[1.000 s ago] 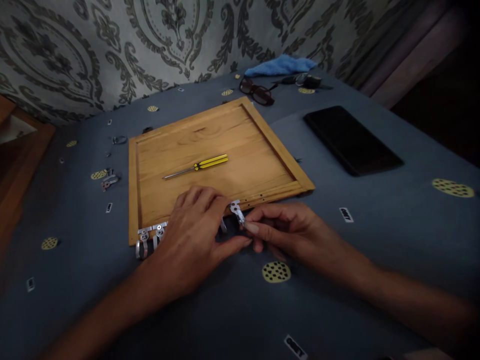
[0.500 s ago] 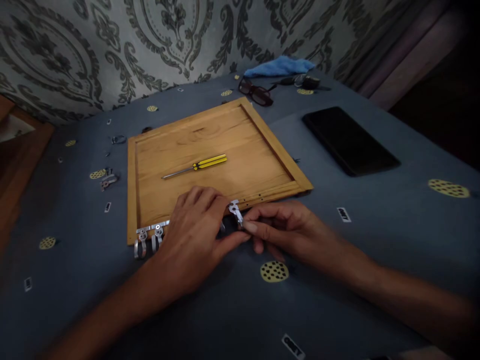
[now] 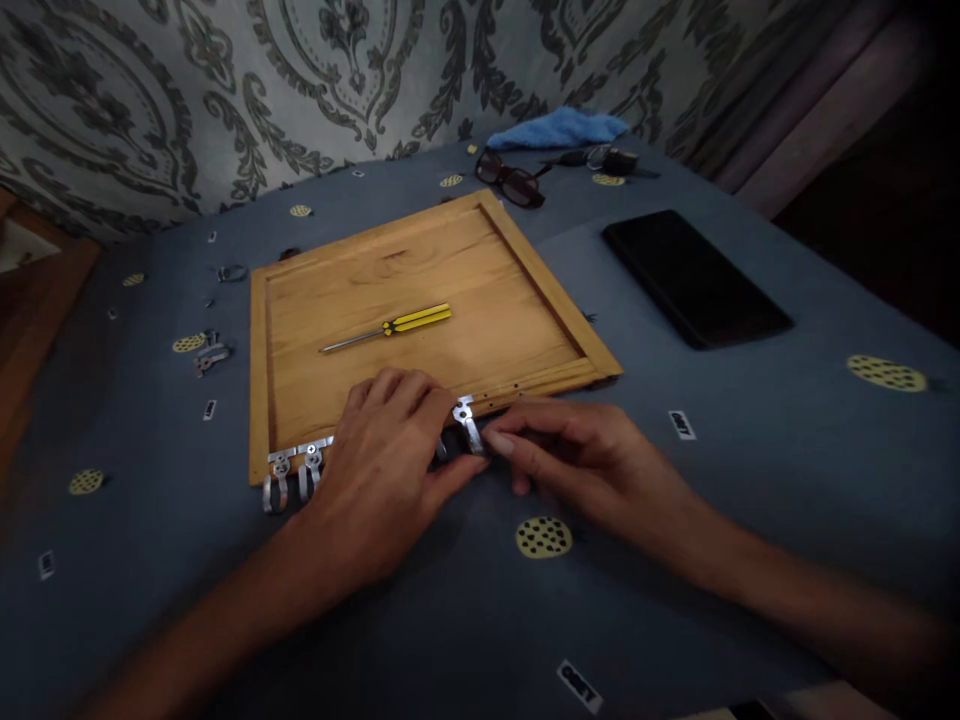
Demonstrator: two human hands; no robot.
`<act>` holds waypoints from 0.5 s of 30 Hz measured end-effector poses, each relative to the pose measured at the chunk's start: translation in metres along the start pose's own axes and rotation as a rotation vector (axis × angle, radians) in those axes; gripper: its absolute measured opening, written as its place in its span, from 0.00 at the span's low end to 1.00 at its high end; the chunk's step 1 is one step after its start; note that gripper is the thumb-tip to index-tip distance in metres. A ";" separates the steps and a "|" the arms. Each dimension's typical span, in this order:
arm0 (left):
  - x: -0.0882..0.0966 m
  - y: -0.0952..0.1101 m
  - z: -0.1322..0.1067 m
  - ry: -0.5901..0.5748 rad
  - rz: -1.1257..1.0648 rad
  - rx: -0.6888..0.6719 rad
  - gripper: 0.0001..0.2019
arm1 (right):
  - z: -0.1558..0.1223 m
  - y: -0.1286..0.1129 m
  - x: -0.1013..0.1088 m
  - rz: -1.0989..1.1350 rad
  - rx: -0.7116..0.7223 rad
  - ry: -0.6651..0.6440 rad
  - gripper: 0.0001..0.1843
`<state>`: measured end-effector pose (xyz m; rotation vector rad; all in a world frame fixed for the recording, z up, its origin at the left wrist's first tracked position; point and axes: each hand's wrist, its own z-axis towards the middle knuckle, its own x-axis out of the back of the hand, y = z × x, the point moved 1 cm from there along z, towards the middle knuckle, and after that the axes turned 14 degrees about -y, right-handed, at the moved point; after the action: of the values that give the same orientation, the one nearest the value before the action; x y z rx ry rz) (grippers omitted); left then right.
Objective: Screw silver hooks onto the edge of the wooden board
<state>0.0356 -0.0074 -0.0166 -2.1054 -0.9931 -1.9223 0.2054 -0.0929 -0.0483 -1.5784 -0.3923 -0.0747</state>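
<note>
A wooden panel (image 3: 525, 270) lies flat on a blue patterned cloth. A yellow-handled screwdriver (image 3: 390, 327) rests on it. At the panel's near edge a small metal hook bracket (image 3: 466, 422) stands against the wood. My right hand (image 3: 577, 460) pinches it with thumb and forefinger. My left hand (image 3: 382, 470) lies curled over the same edge just left of the bracket, its thumb touching the right fingertips; what is under it is hidden. Two more metal hooks (image 3: 292, 475) sit fixed at the panel's near left corner.
A black phone (image 3: 694, 280) lies to the right of the panel. Dark glasses (image 3: 512, 180), a blue cloth (image 3: 559, 128) and keys (image 3: 607, 158) lie at the far edge by the patterned wall. Loose metal parts (image 3: 210, 352) lie left of the panel.
Both hands and the bracket stay in place at the panel's near edge; only the view has shifted slightly.
</note>
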 end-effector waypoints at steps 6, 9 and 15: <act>0.001 0.000 0.000 -0.019 0.009 0.022 0.12 | -0.007 0.005 0.003 -0.644 0.251 0.111 0.15; 0.000 -0.001 0.001 -0.013 0.005 0.020 0.14 | -0.008 0.010 0.003 -0.799 0.260 0.056 0.20; -0.001 -0.001 0.001 -0.012 -0.007 0.014 0.15 | -0.009 0.014 0.007 -0.918 0.300 -0.006 0.25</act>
<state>0.0358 -0.0063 -0.0178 -2.1109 -1.0146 -1.9025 0.2180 -0.1002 -0.0596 -0.9999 -1.0562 -0.6811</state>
